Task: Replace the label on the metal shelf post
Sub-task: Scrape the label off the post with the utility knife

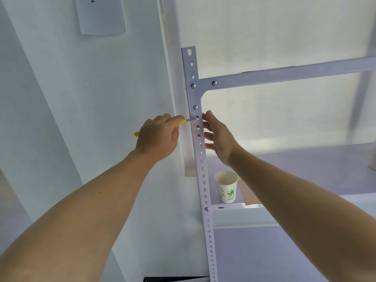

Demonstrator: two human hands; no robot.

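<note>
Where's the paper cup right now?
The paper cup stands on the shelf low in the head view, just right of the metal post, beside a sheet of labels and under the right forearm.

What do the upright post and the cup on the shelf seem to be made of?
The post looks like painted metal: pale, smooth, thin, punched with a row of holes and fixed with shiny bolts. The cup looks like paper: matte white with a printed green design and a thin rolled rim, though a plastic lining cannot be ruled out.
</note>
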